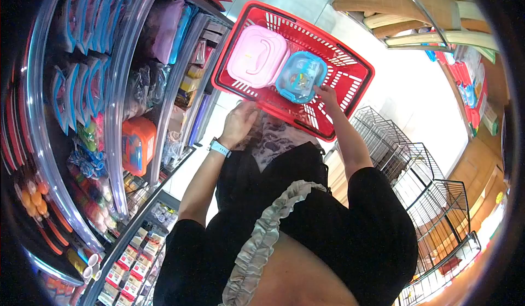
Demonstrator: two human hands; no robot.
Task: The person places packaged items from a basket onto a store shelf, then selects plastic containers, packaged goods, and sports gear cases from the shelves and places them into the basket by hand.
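A red shopping basket (pixel 345 59) is in front of my body, tilted in the view. Inside it, a pink lidded box (pixel 257 57) lies at the left, and a blue container with a clear lid (pixel 302 77) lies beside it. My right hand (pixel 326 94) reaches over the basket's near side, its fingers closed at the edge of the blue container. My left hand (pixel 239 121), with a light blue watch at the wrist, is by the basket's near left side, fingers close together; whether it grips anything is hard to tell.
Shelves (pixel 115 109) with packaged goods run along the left, holding an orange container (pixel 138 146). Black wire racks (pixel 437 207) stand at the right. Another rack with long brown items (pixel 399 10) is at the upper right. White floor shows beyond the basket.
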